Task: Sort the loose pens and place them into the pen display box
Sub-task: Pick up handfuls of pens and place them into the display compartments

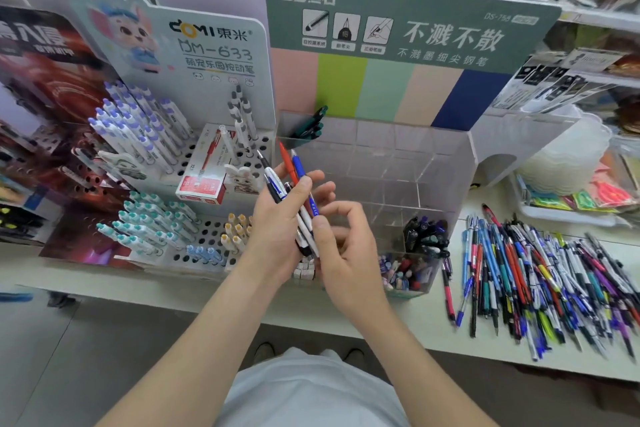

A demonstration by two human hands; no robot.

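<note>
Counter (381,319) w/ pen pile (540,274), display box (433,166), DOMI rack (214,45); left hand (277,218) grips pens (298,177).

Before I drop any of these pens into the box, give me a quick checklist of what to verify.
1. Left hand grips the mixed bundle of red, blue and black-and-white pens: ok.
2. Right hand pinching one pen out: cannot tell.
3. Bundle sorted to one colour: not ok.
4. Clear acrylic display box has free compartments: ok.
5. Dark green pens alone in its back-left compartment: ok.
</note>
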